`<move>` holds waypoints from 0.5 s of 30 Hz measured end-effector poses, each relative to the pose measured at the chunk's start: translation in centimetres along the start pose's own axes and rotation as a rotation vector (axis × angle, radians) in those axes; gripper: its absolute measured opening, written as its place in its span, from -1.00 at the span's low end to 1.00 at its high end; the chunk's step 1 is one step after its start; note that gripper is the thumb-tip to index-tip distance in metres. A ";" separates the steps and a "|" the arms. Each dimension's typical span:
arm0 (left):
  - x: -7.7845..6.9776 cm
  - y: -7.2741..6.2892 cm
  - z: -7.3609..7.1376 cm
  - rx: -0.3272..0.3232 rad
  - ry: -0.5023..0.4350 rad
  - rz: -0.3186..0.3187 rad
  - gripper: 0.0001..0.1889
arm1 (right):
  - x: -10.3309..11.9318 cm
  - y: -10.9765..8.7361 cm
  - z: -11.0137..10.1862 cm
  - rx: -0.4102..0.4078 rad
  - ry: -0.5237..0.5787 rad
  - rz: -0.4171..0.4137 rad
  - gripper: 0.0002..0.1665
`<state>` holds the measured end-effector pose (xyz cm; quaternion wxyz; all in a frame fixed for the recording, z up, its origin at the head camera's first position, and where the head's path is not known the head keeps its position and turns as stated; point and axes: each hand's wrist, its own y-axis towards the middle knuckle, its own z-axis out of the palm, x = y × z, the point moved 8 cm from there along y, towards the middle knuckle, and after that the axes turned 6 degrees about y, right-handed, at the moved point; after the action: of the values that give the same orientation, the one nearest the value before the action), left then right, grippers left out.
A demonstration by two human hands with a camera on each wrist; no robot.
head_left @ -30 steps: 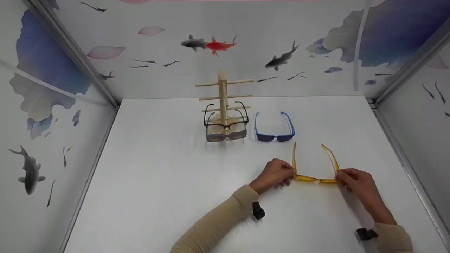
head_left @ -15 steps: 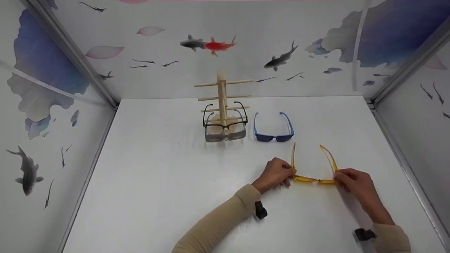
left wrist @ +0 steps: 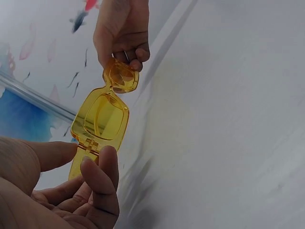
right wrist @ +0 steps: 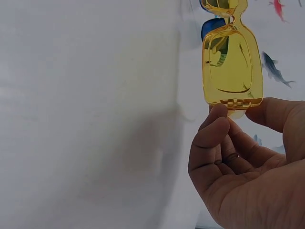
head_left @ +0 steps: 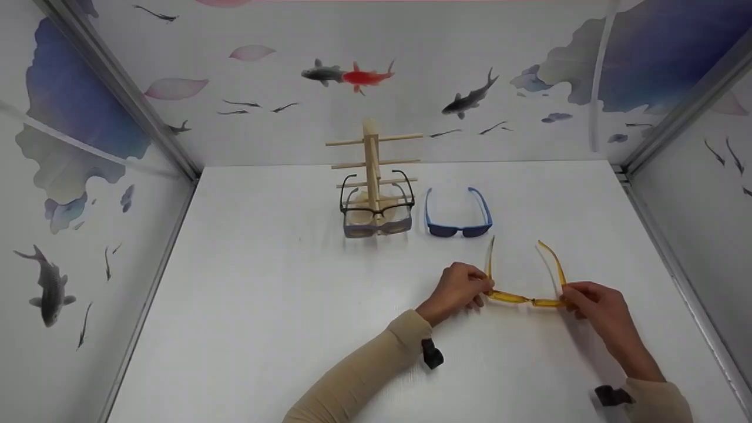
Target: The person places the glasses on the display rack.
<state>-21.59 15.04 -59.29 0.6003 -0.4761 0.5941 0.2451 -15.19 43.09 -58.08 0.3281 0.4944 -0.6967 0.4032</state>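
Both hands hold a pair of yellow see-through glasses, its temples unfolded and pointing away from the person. My left hand pinches the left hinge corner between thumb and fingers. At the opposite corner my right hand grips the other hinge the same way. In the left wrist view the yellow lens frame runs from the left fingers up to the right hand. From the right wrist, one yellow lens stands above the thumb and curled fingers.
Behind the hands, blue sunglasses lie unfolded on the white table. To their left stands a wooden rack with several crossbars, bearing black-framed glasses above grey ones. Walls printed with fish enclose the table.
The hands keep their grip on the yellow glasses, which shift and tilt only very slightly. The rack and blue sunglasses stay where they were.
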 end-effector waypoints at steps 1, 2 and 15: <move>-0.1 -0.1 -0.1 -0.001 0.004 0.003 -0.89 | 0.1 0.0 0.0 -0.004 0.000 -0.004 -0.38; -0.1 -0.1 -0.2 -0.002 0.005 0.004 -0.89 | 0.3 -0.1 0.0 -0.007 0.001 -0.007 -0.38; -1.0 -1.1 -1.2 0.001 0.018 -0.005 -0.87 | 1.4 -0.6 0.3 -0.008 0.014 -0.038 -0.37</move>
<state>-21.37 13.84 -57.84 0.5958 -0.4793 0.5984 0.2391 -15.02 42.06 -56.86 0.3423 0.5034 -0.6866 0.3975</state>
